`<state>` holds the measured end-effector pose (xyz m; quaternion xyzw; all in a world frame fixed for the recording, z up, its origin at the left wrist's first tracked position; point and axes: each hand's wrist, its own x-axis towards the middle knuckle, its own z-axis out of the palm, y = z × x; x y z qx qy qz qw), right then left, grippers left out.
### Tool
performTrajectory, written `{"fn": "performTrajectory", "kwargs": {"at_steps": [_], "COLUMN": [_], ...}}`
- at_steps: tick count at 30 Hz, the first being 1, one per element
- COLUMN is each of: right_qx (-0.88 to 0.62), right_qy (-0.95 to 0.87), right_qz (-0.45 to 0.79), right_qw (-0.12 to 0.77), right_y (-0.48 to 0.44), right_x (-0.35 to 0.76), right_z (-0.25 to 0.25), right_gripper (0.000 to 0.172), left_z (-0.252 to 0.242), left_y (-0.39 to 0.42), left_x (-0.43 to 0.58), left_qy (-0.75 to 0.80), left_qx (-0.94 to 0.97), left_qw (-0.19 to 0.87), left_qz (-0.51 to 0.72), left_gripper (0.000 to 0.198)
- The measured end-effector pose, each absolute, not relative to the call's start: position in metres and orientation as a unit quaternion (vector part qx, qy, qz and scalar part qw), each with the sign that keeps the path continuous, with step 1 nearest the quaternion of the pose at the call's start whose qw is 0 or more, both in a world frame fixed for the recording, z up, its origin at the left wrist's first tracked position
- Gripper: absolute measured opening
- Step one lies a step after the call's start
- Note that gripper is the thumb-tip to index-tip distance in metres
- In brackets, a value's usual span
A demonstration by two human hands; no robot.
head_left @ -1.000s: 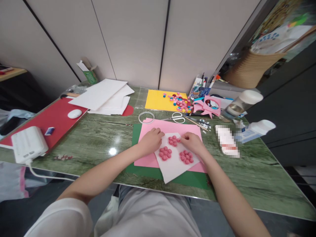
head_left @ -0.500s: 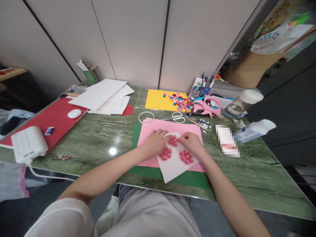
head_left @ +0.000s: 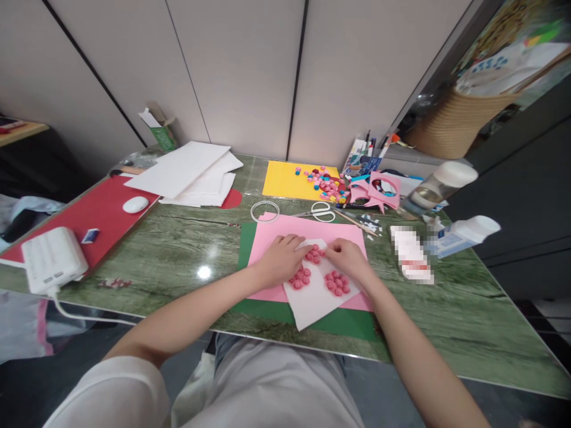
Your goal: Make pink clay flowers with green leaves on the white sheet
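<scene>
A white sheet of paper (head_left: pixel 312 306) lies at an angle in front of me, carrying three clusters of small pink paper coils. The upper cluster (head_left: pixel 314 254) sits between my hands; the left cluster (head_left: pixel 300 278) and right cluster (head_left: pixel 337 283) are lower down. My left hand (head_left: pixel 282 259) rests on the sheet's left side with fingers stretched out, its thumb against the upper cluster. My right hand (head_left: pixel 347 257) is closed in a pinch at that cluster's right edge, with a pink coil at its fingertips. Beneath are pink paper (head_left: pixel 263 285) and green paper (head_left: pixel 339 327).
Behind my hands lie white-handled scissors (head_left: pixel 323 211), a tape ring (head_left: pixel 264 211) and a yellow sheet (head_left: pixel 281 181) with loose coloured coils. Bottles (head_left: pixel 466 235) stand at right. White sheets (head_left: pixel 182 169), red paper (head_left: pixel 107 238) and a power bank (head_left: pixel 54 260) are at left.
Almost nothing differs. Both hands stay at the upper cluster, my left thumb having shifted slightly over its top; the coils and sheets keep their places.
</scene>
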<state>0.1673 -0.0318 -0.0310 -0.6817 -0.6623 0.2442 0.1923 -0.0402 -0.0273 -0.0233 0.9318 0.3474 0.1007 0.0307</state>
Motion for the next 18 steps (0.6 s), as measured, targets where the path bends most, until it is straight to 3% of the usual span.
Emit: {"fn": "performTrajectory", "kwargs": {"at_steps": [18], "right_qx": [-0.645], "right_qy": [-0.704], "right_qz": [0.231], "right_qw": [0.186], "right_y": [-0.0336], "right_x": [0.1695], "right_z": [-0.0266], "right_gripper": [0.019], "left_z": [-0.0277], "left_y": [-0.0259], "left_x": [-0.0416], "left_qy": [0.341], "left_qx": [0.934], "left_qw": [0.038], "left_qz": [0.104], "left_gripper": [0.041]}}
